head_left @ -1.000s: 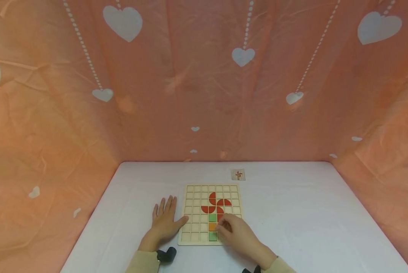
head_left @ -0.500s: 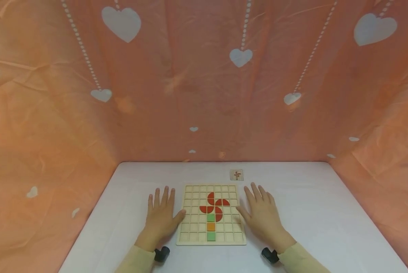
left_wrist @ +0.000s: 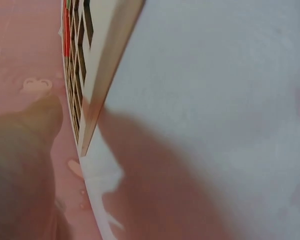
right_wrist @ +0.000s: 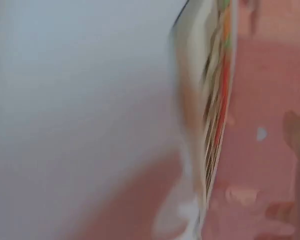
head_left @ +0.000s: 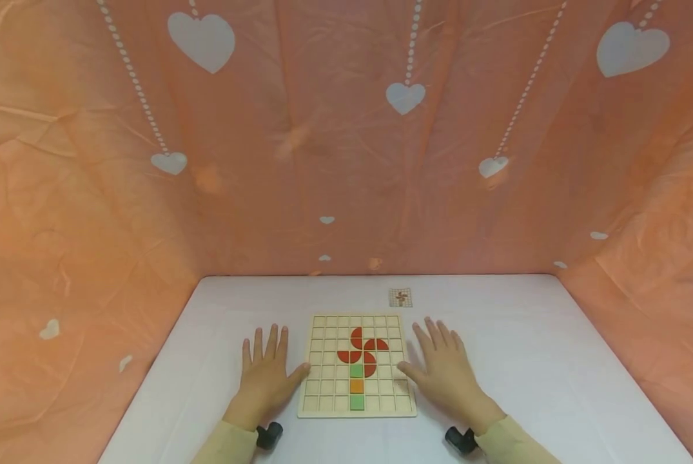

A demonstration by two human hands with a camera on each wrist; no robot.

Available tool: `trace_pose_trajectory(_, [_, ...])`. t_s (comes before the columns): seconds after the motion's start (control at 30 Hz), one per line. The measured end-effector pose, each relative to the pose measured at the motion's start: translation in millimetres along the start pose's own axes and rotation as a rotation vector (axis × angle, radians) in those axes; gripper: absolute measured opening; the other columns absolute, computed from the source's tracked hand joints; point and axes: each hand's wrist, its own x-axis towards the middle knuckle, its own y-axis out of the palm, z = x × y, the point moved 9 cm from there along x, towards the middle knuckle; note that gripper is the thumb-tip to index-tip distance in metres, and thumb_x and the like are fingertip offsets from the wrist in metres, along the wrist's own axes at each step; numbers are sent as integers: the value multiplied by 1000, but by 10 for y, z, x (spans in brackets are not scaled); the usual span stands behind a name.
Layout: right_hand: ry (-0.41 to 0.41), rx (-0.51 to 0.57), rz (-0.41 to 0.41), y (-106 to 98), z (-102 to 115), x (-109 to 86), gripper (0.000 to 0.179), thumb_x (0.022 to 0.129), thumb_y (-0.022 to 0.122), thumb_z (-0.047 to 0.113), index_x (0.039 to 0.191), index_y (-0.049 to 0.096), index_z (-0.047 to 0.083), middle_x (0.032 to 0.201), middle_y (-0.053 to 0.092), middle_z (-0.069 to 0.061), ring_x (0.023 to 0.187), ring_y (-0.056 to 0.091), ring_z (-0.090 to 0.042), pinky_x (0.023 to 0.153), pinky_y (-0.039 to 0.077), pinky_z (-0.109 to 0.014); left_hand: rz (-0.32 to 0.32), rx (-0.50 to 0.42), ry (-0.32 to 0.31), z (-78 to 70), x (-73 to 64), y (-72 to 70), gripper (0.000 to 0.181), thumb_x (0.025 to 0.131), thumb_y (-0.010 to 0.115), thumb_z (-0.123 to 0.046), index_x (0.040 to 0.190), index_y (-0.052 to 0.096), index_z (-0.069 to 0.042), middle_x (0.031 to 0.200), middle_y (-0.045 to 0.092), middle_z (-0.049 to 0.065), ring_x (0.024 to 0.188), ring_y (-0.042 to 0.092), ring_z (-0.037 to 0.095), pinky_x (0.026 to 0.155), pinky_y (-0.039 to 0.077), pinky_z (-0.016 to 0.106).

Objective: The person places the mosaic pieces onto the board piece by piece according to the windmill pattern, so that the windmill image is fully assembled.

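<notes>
A wooden grid board lies flat on the white table. Red quarter-circle pieces form a pinwheel in its cells. Below that, a column holds a green square, an orange square and another green square. Left of the board is my left hand, fingers spread and holding nothing, its thumb by the board's edge. On the other side my right hand is spread too, with its thumb at the right edge. Whether either thumb touches the board, I cannot tell.
Behind the board lies a small card printed with a pinwheel on a grid. An orange curtain with white hearts surrounds the white table at the back and sides. Black wrist cameras sit at both cuffs.
My right hand has left the red piece at the board's lower right and moved out to the right, its fingers opening flat. My left hand has shifted slightly left.
</notes>
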Motion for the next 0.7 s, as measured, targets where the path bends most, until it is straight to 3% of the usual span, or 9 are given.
trace_pose_trajectory(0.13, [-43,244,103,189,324,-94,81,83,62,64,143,45,12,149,38,-13,136,33,-36,110,23,-58,68,-29,-36,23,0,93,95,91,50,-63,154,14,-2,159,8,22,143,-4,46,110,-11,61])
trace_pose_trajectory(0.2, [-58,308,155,298,484,-141,81,82,64,65,141,47,12,147,41,-12,135,35,-35,108,25,-58,97,-44,-50,23,-1,130,95,91,50,-63,154,14,-1,159,8,22,143,-4,47,110,-11,62])
trace_pose_trajectory(0.27, [-71,308,181,381,599,-172,83,80,64,66,140,47,11,144,43,-11,134,35,-33,108,26,-57,121,-60,-57,10,-2,153,95,91,50,-63,154,14,-1,159,8,22,143,-4,46,110,-10,62])
trace_pose_trajectory(0.37, [-96,257,155,419,698,-173,84,80,67,63,139,47,7,139,47,-10,130,38,-31,107,27,-56,133,-95,-60,-14,-2,169,95,90,52,-62,153,16,0,158,9,23,143,-3,47,110,-10,62])
trace_pose_trajectory(0.7, [-68,208,115,454,736,-152,77,79,71,56,133,52,6,131,51,-10,124,41,-30,103,31,-55,166,-105,-83,17,-1,249,98,89,50,-65,154,14,-1,159,7,23,143,-5,47,110,-7,63])
